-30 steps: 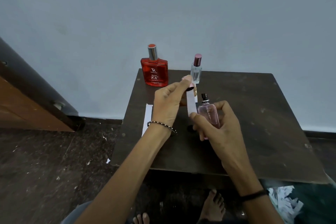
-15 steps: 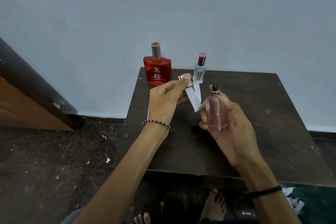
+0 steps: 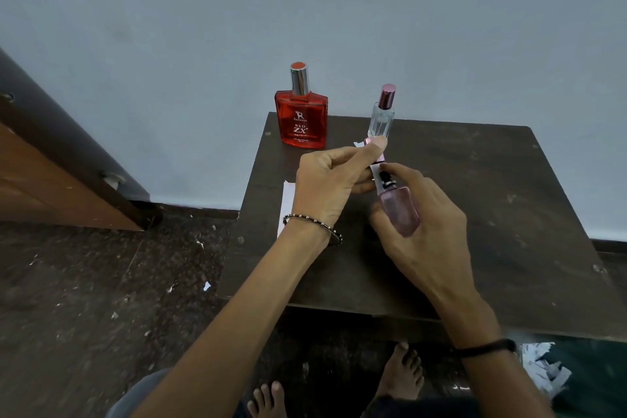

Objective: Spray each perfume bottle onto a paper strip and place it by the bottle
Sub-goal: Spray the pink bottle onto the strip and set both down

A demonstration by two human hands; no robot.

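Note:
My right hand [image 3: 424, 231] grips a small pink perfume bottle [image 3: 399, 210] with a black spray nozzle, tilted toward the left, above the dark table [image 3: 492, 214]. My left hand [image 3: 330, 180] pinches a white paper strip [image 3: 376, 175] and a pink cap [image 3: 375, 146] right at the nozzle. A red perfume bottle [image 3: 301, 119] with a silver cap stands at the table's back left. A slim clear bottle [image 3: 382, 115] with a pink cap stands to its right.
White paper strips [image 3: 286, 204] lie at the table's left edge. A wall runs right behind the table. A wooden door [image 3: 51, 163] is at the left. Torn paper bits [image 3: 543, 370] lie on the floor at the lower right, and bare feet show below the table.
My right hand has tipped the pink bottle from upright to leaning left, bringing its nozzle up against the strip. My left hand has lowered slightly toward it.

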